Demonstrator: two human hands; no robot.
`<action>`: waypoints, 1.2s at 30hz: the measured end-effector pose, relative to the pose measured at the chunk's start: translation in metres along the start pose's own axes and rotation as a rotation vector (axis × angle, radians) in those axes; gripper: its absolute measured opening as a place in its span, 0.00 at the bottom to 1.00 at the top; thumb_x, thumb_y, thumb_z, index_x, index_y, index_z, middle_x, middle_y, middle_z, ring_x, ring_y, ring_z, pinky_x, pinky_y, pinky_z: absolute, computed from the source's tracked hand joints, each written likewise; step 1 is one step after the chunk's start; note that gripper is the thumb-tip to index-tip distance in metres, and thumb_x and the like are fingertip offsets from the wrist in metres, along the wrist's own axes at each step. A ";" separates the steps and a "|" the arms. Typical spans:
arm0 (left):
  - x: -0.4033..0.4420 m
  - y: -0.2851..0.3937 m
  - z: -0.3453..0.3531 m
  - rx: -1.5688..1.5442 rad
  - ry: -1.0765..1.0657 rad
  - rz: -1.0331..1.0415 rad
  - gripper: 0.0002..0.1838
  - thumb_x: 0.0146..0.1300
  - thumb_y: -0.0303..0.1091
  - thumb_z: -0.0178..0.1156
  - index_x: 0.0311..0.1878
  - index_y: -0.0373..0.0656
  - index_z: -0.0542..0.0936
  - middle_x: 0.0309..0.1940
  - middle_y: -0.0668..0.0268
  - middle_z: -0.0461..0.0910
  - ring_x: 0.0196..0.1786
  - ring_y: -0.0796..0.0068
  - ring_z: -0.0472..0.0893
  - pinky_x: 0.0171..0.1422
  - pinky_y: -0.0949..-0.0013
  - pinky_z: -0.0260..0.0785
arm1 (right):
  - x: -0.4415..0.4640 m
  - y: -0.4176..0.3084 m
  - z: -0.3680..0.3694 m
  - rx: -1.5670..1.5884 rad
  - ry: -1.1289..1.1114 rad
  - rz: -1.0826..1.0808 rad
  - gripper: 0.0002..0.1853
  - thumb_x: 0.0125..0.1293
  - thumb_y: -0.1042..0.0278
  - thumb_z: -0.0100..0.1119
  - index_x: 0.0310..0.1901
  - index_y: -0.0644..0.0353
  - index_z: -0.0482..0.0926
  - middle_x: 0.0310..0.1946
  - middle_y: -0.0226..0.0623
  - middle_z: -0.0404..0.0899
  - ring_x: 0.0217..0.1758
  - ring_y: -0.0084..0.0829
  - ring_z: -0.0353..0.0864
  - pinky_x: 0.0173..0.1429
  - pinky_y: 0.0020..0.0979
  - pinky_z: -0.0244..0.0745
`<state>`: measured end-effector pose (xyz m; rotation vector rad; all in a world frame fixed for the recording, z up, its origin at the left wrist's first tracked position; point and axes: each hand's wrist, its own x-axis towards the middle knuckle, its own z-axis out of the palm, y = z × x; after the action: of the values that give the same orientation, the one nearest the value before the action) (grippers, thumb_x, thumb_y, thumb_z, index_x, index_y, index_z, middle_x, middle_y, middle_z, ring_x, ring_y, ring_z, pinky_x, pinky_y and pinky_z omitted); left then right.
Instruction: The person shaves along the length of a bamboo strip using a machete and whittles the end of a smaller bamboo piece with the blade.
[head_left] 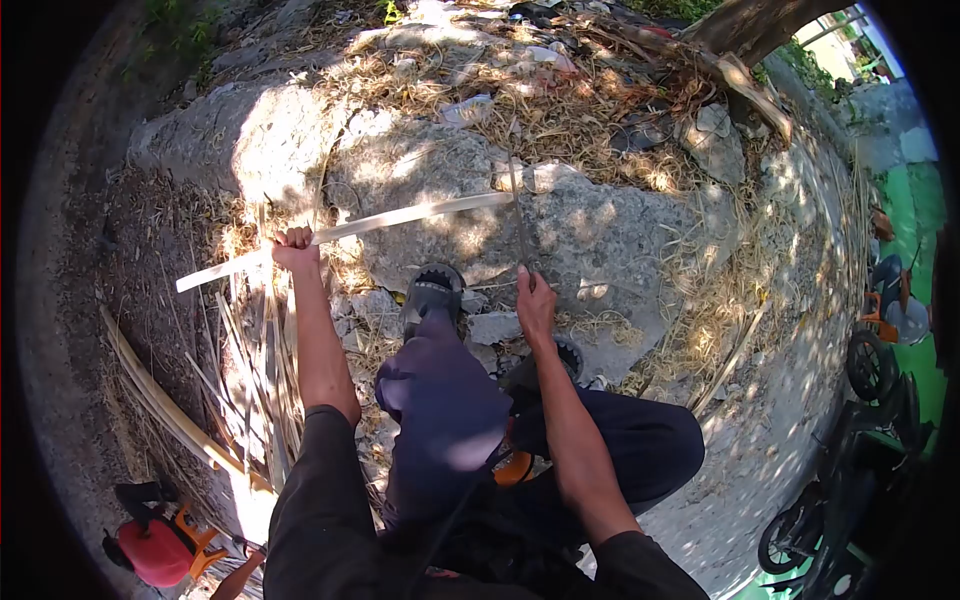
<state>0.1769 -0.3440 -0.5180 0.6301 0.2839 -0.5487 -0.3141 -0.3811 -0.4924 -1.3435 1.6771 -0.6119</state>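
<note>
Strip (412, 214) clenched in left hand (295, 250), right end at blade (520, 228) grasped in right hand (537, 303); rock (600, 240) beneath, other strips (269, 350) near left.

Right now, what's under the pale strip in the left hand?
Grey rock shows along both edges of the pale strip's right half; loose thin strips show below its left part. Whatever lies directly behind it and the left hand is covered.

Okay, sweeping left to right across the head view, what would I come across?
Red item → left hand gripping the pale strip → black shoe between the hands → right hand holding a thin dark tool → motorcycle.
</note>
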 end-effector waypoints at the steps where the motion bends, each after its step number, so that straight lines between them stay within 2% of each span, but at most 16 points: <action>1: 0.002 0.000 0.003 -0.002 -0.035 0.007 0.30 0.84 0.53 0.35 0.21 0.53 0.55 0.15 0.74 0.43 0.19 0.76 0.42 0.24 0.68 0.41 | 0.001 -0.002 0.001 0.012 0.004 0.005 0.31 0.77 0.41 0.55 0.39 0.71 0.79 0.28 0.55 0.81 0.33 0.56 0.80 0.43 0.48 0.73; 2: 0.004 -0.001 0.006 -0.004 -0.051 -0.006 0.31 0.85 0.56 0.34 0.21 0.53 0.55 0.15 0.74 0.43 0.19 0.76 0.41 0.24 0.68 0.41 | 0.002 -0.004 0.001 0.014 0.004 0.003 0.31 0.77 0.41 0.55 0.39 0.71 0.79 0.28 0.55 0.81 0.33 0.56 0.80 0.43 0.48 0.73; 4: 0.004 -0.002 0.011 -0.008 -0.072 -0.019 0.32 0.85 0.59 0.32 0.22 0.54 0.54 0.15 0.74 0.43 0.19 0.76 0.41 0.24 0.68 0.41 | 0.003 -0.005 0.001 -0.025 0.019 -0.019 0.30 0.79 0.42 0.55 0.39 0.70 0.78 0.23 0.43 0.74 0.28 0.35 0.70 0.38 0.43 0.69; 6: 0.005 -0.004 0.014 0.072 -0.047 -0.053 0.34 0.84 0.65 0.31 0.21 0.53 0.52 0.16 0.74 0.42 0.20 0.75 0.41 0.24 0.67 0.41 | 0.003 -0.005 0.000 -0.023 0.014 -0.022 0.30 0.79 0.42 0.55 0.39 0.70 0.78 0.23 0.43 0.73 0.28 0.36 0.69 0.38 0.44 0.68; 13: 0.006 -0.008 0.016 0.142 -0.039 0.004 0.35 0.83 0.67 0.31 0.21 0.53 0.52 0.15 0.75 0.43 0.18 0.76 0.41 0.23 0.68 0.40 | 0.004 -0.002 0.001 -0.007 0.009 -0.030 0.29 0.79 0.42 0.54 0.41 0.69 0.79 0.23 0.44 0.72 0.29 0.36 0.68 0.39 0.43 0.68; 17: 0.004 -0.008 0.021 0.118 -0.006 -0.004 0.34 0.83 0.67 0.35 0.22 0.54 0.54 0.15 0.75 0.43 0.18 0.77 0.42 0.24 0.68 0.39 | 0.002 -0.004 -0.001 -0.002 0.011 -0.024 0.29 0.79 0.42 0.54 0.42 0.69 0.79 0.23 0.43 0.72 0.29 0.35 0.69 0.39 0.42 0.68; 29: 0.001 -0.006 0.033 0.120 -0.039 -0.005 0.34 0.81 0.67 0.39 0.22 0.54 0.53 0.15 0.75 0.43 0.18 0.77 0.42 0.24 0.67 0.39 | 0.004 -0.005 0.002 -0.031 0.028 -0.043 0.30 0.79 0.42 0.53 0.39 0.69 0.78 0.23 0.47 0.74 0.28 0.44 0.71 0.38 0.45 0.69; 31: 0.000 -0.006 0.033 0.127 -0.037 -0.001 0.34 0.81 0.67 0.40 0.22 0.54 0.53 0.15 0.75 0.43 0.18 0.77 0.42 0.24 0.68 0.39 | 0.004 -0.006 0.001 -0.043 0.009 -0.002 0.31 0.77 0.40 0.54 0.39 0.70 0.81 0.30 0.55 0.82 0.37 0.58 0.83 0.44 0.50 0.74; 36: -0.003 -0.008 0.035 0.138 -0.014 0.016 0.33 0.81 0.66 0.40 0.23 0.54 0.54 0.16 0.75 0.44 0.18 0.76 0.44 0.23 0.67 0.41 | 0.004 -0.013 -0.001 -0.045 -0.004 0.033 0.32 0.78 0.39 0.54 0.41 0.70 0.82 0.31 0.55 0.83 0.38 0.58 0.85 0.46 0.51 0.74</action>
<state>0.1728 -0.3699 -0.4929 0.7615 0.2285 -0.5606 -0.3088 -0.3890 -0.4829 -1.3454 1.7158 -0.5551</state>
